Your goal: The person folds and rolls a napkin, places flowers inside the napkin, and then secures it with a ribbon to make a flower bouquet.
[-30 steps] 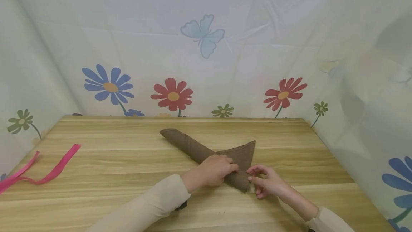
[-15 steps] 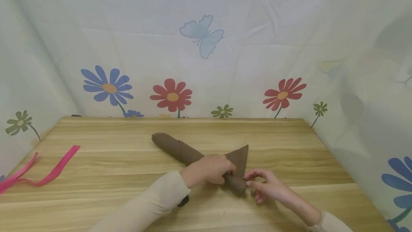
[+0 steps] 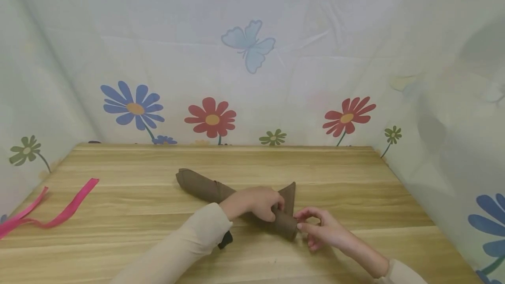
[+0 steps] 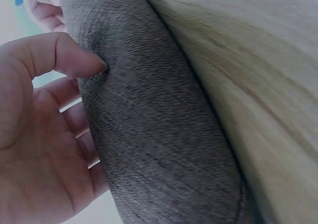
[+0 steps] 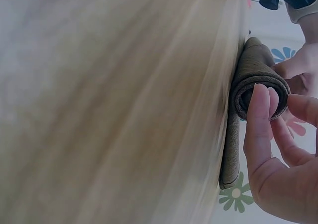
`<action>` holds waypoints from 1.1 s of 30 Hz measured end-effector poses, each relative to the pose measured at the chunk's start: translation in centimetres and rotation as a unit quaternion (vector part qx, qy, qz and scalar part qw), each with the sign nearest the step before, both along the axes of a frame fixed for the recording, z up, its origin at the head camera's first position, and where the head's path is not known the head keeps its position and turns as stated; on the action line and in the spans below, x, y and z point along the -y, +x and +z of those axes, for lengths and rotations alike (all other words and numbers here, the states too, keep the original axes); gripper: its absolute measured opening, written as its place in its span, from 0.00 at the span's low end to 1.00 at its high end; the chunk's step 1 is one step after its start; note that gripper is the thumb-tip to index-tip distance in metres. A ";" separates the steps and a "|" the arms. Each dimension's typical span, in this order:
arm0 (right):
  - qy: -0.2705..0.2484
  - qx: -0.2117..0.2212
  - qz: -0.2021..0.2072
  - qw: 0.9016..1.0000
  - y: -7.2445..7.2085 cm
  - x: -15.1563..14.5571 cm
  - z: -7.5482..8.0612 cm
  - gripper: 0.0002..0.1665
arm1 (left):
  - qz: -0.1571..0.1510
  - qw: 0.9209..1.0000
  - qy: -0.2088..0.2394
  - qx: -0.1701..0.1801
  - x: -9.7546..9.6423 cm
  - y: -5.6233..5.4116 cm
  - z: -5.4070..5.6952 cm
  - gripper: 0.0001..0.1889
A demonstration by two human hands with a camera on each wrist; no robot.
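Observation:
A brown cloth (image 3: 201, 186), rolled into a tube, lies slantwise on the wooden table, and a flat triangular corner (image 3: 289, 195) of it sticks out on the far side. My left hand (image 3: 254, 204) holds the roll near its middle; the left wrist view shows its thumb pressing into the fabric, with the fingers along the far side. At the near right end my right hand (image 3: 327, 230) pinches the roll between thumb and fingers. Spiral layers of the rolled end (image 5: 248, 92) are visible in the right wrist view, partly covered by the fingertips.
A pink ribbon (image 3: 71, 207) lies loosely curved at the table's left side. Behind the wooden table (image 3: 138, 240) hangs a pale curtain (image 3: 177, 56) printed with flowers and a butterfly, which also closes off both sides.
The cloth has been rolled further toward me, and its far end has shifted left and nearer. Less of the flat corner shows. Both hands have stayed on the roll.

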State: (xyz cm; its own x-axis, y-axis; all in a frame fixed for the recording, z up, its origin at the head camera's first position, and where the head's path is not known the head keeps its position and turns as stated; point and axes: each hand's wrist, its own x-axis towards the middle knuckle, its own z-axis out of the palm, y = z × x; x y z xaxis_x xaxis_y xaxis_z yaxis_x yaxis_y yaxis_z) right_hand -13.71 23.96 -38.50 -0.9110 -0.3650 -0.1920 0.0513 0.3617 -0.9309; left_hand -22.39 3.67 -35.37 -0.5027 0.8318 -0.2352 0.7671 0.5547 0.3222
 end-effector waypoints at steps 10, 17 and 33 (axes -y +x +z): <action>0.000 -0.011 -0.004 1.000 -0.2 0.3 0.0 0.25 | 0.029 0.999 0.025 -0.022 0.4 0.0 -0.4 0.16; 0.008 -0.016 -0.011 1.000 -0.6 0.5 -0.1 0.26 | 0.010 0.994 0.061 -0.085 0.9 -0.3 -1.1 0.18; 0.018 -0.025 -0.013 0.999 -1.2 0.4 -0.2 0.25 | -0.044 0.957 0.102 -0.267 2.0 1.5 -2.3 0.14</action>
State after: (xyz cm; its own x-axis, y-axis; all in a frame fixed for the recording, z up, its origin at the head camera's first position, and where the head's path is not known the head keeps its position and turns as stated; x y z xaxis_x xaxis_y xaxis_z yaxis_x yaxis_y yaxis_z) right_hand -14.89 23.58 -38.72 -0.9289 -0.3348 -0.1583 0.0142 0.3949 -0.9186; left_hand -20.93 1.64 -37.66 -0.4326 0.8772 0.2082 0.8931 0.4485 -0.0342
